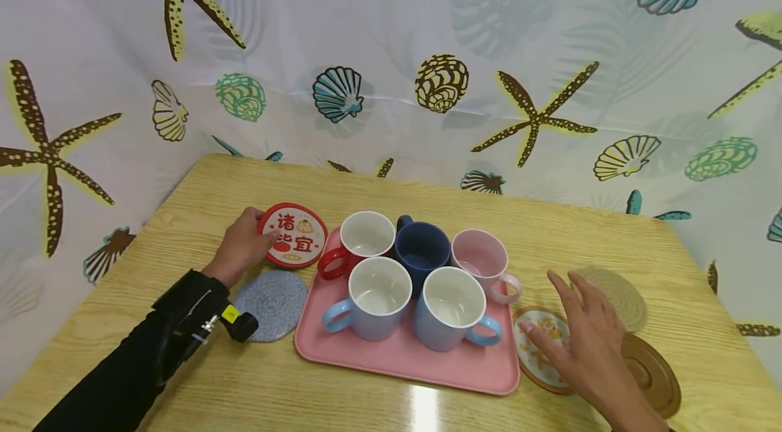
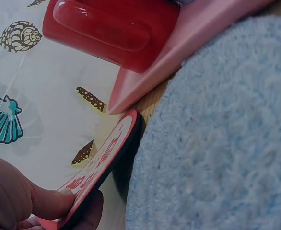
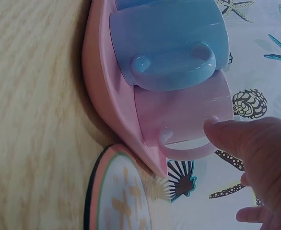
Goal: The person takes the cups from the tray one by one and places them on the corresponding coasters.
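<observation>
My left hand (image 1: 247, 245) pinches the left edge of a round red-rimmed coaster (image 1: 299, 221) with Chinese characters. In the left wrist view the thumb lies on its printed face, fingers beneath, and the coaster (image 2: 104, 158) looks tilted. A blue-grey woven coaster (image 1: 275, 306) lies just nearer than this hand. My right hand (image 1: 589, 344) hovers with spread fingers, holding nothing, over an orange-rimmed patterned coaster (image 1: 537, 374). Between the hands a pink tray (image 1: 391, 357) carries several mugs: red (image 2: 111, 28), dark blue (image 1: 421, 248), pink (image 1: 479, 252) and two light blue, one left (image 1: 373, 323), one right (image 1: 436, 330).
Right of the tray lie a beige woven coaster (image 1: 623, 296) and a brown round coaster or lid (image 1: 656, 378), partly hidden by my right hand. A sea-patterned cloth (image 1: 391, 31) hangs behind the wooden table (image 1: 244, 398).
</observation>
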The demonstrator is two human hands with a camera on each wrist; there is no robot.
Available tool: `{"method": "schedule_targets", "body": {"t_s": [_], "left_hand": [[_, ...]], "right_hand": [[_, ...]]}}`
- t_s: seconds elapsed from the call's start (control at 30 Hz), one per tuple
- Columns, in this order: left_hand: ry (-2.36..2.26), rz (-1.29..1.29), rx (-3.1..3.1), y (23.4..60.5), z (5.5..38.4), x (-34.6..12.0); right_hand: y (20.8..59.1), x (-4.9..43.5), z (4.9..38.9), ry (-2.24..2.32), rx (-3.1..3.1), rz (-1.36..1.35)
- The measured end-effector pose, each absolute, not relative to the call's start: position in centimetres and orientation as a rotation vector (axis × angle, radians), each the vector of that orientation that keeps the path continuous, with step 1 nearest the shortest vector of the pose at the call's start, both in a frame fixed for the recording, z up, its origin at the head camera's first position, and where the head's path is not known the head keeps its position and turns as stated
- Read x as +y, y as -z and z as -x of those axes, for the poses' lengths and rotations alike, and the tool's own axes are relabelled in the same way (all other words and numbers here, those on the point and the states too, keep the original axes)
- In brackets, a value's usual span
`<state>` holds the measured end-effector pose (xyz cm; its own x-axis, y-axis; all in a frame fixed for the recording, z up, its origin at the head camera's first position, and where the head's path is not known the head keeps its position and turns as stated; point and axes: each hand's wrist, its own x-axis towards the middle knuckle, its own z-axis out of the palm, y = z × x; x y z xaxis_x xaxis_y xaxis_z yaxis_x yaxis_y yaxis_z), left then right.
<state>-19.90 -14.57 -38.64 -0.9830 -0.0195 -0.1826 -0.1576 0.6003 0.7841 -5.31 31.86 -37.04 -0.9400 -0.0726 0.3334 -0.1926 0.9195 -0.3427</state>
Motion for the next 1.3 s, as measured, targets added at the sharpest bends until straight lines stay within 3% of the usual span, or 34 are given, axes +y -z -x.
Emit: {"method": "schedule_targets", "body": {"t_s": [0.63, 0.93, 1.3], "left_hand": [[-1.035, -0.089, 2.872, 38.9, 20.0, -14.6], [-1.033, -0.074, 2.946, 39.3, 19.6, -14.5], [-1.103, -0.157, 2.958, 36.6, 15.8, -14.4]], "right_hand": [[37.0, 31.8, 5.2, -0.557, -2.746, -0.209], [37.0, 31.9, 5.0, -0.554, -2.759, -0.201], [36.2, 34.4, 5.8, -0.557, -2.716, -0.199]]}}
